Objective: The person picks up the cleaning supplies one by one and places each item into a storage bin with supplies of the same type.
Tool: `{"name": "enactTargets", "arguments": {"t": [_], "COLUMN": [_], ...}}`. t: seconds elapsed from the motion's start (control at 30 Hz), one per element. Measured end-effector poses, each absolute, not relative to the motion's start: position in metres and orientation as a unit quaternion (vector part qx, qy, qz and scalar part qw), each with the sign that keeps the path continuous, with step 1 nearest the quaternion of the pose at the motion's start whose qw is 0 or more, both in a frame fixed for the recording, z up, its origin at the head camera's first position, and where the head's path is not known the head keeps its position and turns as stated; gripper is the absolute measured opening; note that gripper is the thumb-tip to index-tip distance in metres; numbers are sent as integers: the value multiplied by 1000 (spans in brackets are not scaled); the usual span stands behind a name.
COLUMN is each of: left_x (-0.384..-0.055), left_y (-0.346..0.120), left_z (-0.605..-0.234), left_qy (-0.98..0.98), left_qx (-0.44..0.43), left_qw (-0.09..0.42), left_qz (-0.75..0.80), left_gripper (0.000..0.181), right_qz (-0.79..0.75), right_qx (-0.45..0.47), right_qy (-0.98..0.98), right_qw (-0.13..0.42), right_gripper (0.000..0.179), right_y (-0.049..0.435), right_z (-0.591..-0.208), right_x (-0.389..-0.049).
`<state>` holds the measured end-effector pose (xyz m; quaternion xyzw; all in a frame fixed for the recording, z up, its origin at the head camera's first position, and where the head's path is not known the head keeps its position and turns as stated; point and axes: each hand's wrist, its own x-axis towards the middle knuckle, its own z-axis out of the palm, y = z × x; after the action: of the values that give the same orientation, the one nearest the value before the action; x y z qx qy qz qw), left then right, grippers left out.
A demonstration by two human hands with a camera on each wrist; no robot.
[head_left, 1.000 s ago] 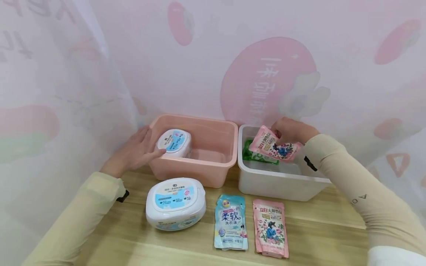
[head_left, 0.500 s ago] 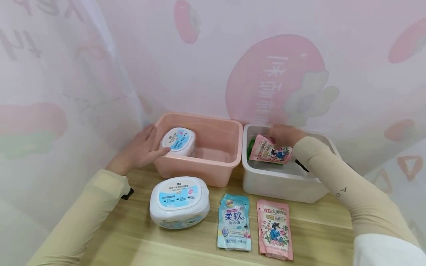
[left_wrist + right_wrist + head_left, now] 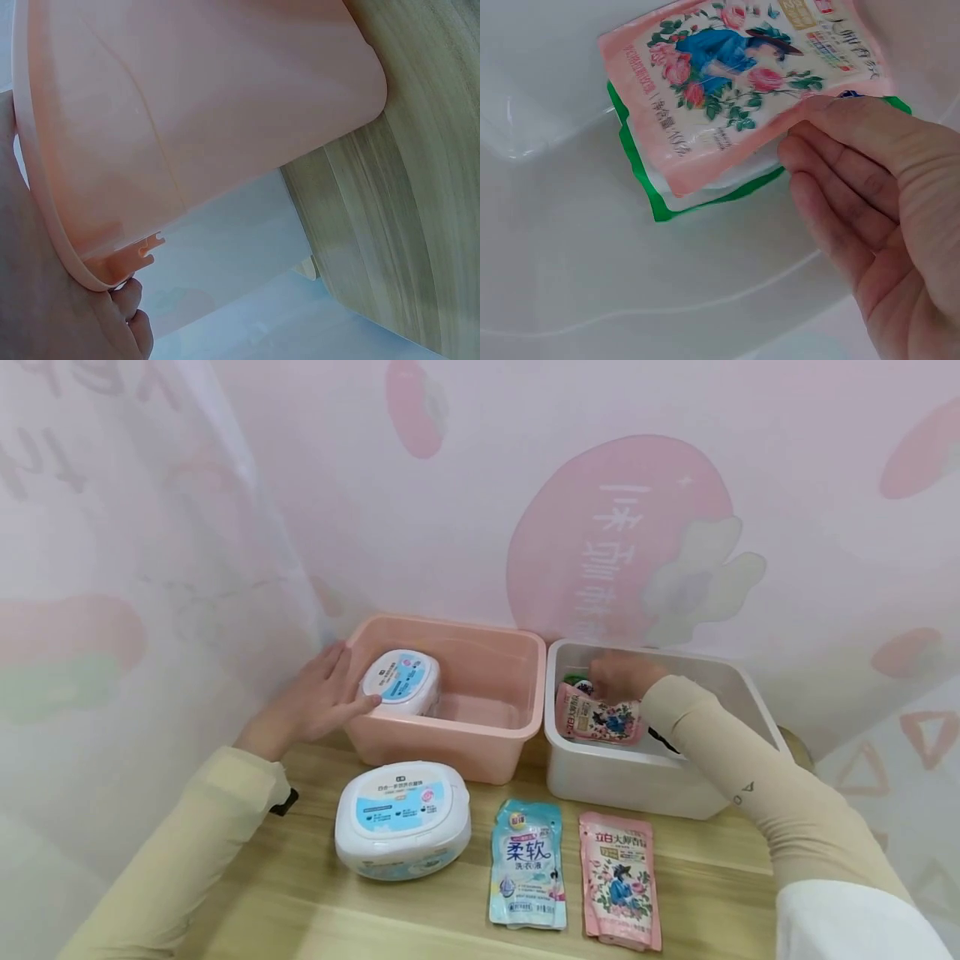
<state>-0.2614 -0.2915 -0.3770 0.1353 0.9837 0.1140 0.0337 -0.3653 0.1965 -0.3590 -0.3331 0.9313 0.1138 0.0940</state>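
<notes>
My right hand (image 3: 628, 673) reaches into the white bin (image 3: 630, 781). It pinches the edge of a pink laundry detergent pouch (image 3: 742, 82) between thumb and fingers. Underneath lies a green pouch (image 3: 656, 204), mostly covered, on the bin's bottom. Over at the left, my left hand (image 3: 311, 697) rests on the side rim of the pink bin (image 3: 442, 745), its thumb stretched toward the front rim. In the left wrist view, fingertips show below that rim. A white lidded tub (image 3: 401, 681) with a blue label sits inside the pink bin.
On the wooden table (image 3: 300, 877), in front of the bins, stand another white tub (image 3: 402, 818), a blue pouch (image 3: 527, 864) and a second pink pouch (image 3: 619, 881). The two bins stand side by side against a patterned curtain (image 3: 450, 543).
My right hand has lowered the pink pouch into the white bin, over the green pouch. My left hand has stayed on the pink bin's rim.
</notes>
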Motion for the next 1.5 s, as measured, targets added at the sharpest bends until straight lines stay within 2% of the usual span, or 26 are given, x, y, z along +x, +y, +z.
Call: {"name": "enactTargets", "arguments": {"t": [0.2,0.4,0.8,1.17,1.5], "left_x": [-257,-258,-265,-270,-271], "left_y": [-292,-299,-304,-311,-310], "left_z": [-373,-369,-366,-370,-369], "left_qy": [982,982,980,979,981], "left_qx": [140,141,150,154,144], "left_qw": [26,22,37,19,23], "left_qz": [125,125,126,130,125], "left_gripper": [108,110,111,108,112], "right_qz": [57,28,-78,-175,-239], "right_qx": [-307,-317,-315,-271,-283], "right_qy": [941,940,944,942,924], "right_qw": [131,124,55,92,93], "right_gripper": [20,11,21,21,14], "right_y": [205,213,227,227,238], "right_z": [-330,-286,-240,-247,-300], "right_x": [-353,-318,-237,-181,-158]}}
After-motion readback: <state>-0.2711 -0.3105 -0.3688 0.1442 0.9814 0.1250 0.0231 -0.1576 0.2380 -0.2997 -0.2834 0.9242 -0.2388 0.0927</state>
